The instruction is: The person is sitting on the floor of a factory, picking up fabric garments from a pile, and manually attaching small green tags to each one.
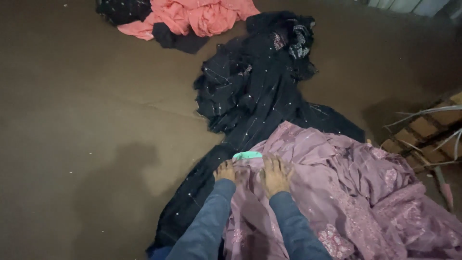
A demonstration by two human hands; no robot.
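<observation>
We stood with bare feet point(276, 175) on the purple cloth point(346, 183), its far edge overlapping the black cloth point(250, 86), open floor point(72, 120) lay left, and our hands were out of view, so their state could not be told.

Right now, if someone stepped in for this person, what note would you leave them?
Hands: neither is in view; only two blue trouser legs and bare feet show.
Feet: left foot and right foot both stand on the mauve embroidered cloth.
A small green piece lies on that cloth just beyond the toes.
The black spangled cloth is spread beyond and partly under the mauve one.
A pink cloth is heaped farther off on the brown floor.
Nothing is folded or lifted; all three cloths lie crumpled.
</observation>
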